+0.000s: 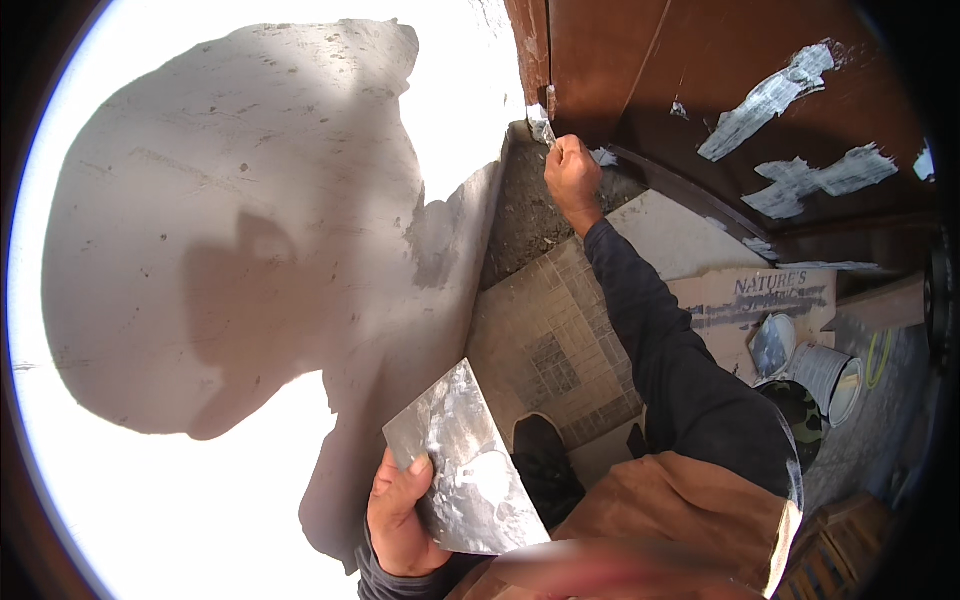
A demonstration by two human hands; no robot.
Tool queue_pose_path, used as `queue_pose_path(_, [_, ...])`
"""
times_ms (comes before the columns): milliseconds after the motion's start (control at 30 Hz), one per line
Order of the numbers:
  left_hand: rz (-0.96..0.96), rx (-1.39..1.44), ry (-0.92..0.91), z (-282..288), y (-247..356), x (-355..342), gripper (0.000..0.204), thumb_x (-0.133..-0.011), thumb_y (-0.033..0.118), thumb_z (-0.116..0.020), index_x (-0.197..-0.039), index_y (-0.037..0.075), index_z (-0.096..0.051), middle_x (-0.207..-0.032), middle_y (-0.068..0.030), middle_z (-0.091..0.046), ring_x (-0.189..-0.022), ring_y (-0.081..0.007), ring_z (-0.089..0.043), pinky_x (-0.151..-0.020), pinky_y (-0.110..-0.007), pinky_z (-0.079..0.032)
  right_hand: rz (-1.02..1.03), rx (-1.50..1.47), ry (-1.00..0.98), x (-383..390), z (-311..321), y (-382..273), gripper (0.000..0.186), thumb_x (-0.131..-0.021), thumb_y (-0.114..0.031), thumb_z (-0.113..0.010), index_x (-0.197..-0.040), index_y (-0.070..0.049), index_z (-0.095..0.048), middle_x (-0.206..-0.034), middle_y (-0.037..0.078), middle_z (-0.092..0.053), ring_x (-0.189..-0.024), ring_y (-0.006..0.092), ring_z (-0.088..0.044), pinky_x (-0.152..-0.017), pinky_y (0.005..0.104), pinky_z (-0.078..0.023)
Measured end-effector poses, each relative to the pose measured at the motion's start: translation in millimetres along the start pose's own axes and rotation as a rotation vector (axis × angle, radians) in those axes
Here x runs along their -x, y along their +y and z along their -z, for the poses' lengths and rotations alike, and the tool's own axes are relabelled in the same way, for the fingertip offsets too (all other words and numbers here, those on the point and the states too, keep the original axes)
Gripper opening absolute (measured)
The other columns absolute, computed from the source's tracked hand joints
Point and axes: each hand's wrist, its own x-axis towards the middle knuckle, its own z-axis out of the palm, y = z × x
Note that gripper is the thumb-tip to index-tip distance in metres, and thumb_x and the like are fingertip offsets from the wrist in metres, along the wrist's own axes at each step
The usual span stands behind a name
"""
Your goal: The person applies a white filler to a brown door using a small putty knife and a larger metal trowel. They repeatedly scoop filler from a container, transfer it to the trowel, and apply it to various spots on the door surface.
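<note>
My right hand (573,175) reaches far out with its fingers closed round a small putty knife (543,126). The blade, smeared with white, meets the lower corner of a brown panel (590,60), beside a narrow gap at its edge. Close to my body, my left hand (402,505) grips a flat rectangular metal plate (455,440) by one side, thumb on top. White filler (490,478) lies on the plate in a smear with a thicker lump. Across the panel run rough whitish filler patches (770,100).
A pale wall (330,150), partly sunlit and shadowed, rises at my left. Below are a patterned tile (555,345), bare dirt (525,215) and printed cardboard (720,300). An opened metal can (825,380) lies at the right near its lid (772,345). My dark shoe (540,440) stands between.
</note>
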Motion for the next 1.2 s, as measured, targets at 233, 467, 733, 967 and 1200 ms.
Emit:
queue_pose_path(233, [-0.209, -0.076, -0.039, -7, 1, -10, 0.039, -0.096, 0.01, -0.053, -0.132, -0.003, -0.047, -0.116, -0.0163, -0.065, -0.098, -0.0245, -0.069, -0.086, -0.037, -0.057, -0.411, -1.049, -0.806, 8, 161, -76, 0.003, -0.097, -0.007, -0.061, -0.094, -0.005, -0.062, -0.077, -0.004, -0.058, -0.07, 0.0044, -0.053, -0.062, 0.0214, -0.042])
queue_pose_path(467, [-0.551, -0.395, 0.039, -20, -7, -8, 0.032, -0.097, 0.01, -0.054, -0.126, -0.003, -0.054, -0.11, -0.011, -0.067, -0.095, -0.017, -0.066, -0.084, -0.03, -0.052, 0.043, -0.857, -1.174, -53, 303, -173, 0.024, -0.093, -0.022, -0.071, -0.096, 0.001, -0.063, -0.082, 0.003, -0.061, -0.071, 0.0062, -0.057, -0.062, 0.023, -0.045])
queue_pose_path(733, [-0.829, -0.54, 0.12, -30, -26, 1, 0.024, -0.098, 0.013, -0.059, -0.118, -0.001, -0.056, -0.102, -0.0032, -0.063, -0.094, -0.0103, -0.057, -0.087, -0.025, -0.042, 0.164, -0.576, -1.141, -40, 311, -201, 0.007, -0.088, 0.003, -0.064, -0.092, 0.0, -0.06, -0.073, 0.004, -0.059, -0.066, 0.0087, -0.058, -0.062, 0.0274, -0.047])
queue_pose_path(967, [-0.993, -0.5, 0.193, -17, -36, 18, 0.046, -0.095, 0.027, -0.065, -0.128, -0.003, -0.051, -0.115, -0.0144, -0.065, -0.103, -0.0229, -0.065, -0.091, -0.034, -0.051, -0.266, -0.621, -0.829, -2, 204, -88, 0.011, -0.087, -0.002, -0.066, -0.094, -0.002, -0.056, -0.073, 0.009, -0.063, -0.061, 0.0161, -0.06, -0.057, 0.0332, -0.046])
queue_pose_path(1200, [-0.881, -0.53, 0.179, 14, -31, 10, 0.047, -0.093, 0.021, -0.062, -0.131, -0.002, -0.048, -0.117, -0.0158, -0.063, -0.102, -0.0222, -0.064, -0.093, -0.036, -0.05, -1.185, -1.477, -0.46, 93, 7, 40, 0.016, -0.091, -0.006, -0.065, -0.099, -0.016, -0.054, -0.094, 0.004, -0.066, -0.088, 0.02, -0.065, -0.073, 0.0361, -0.051])
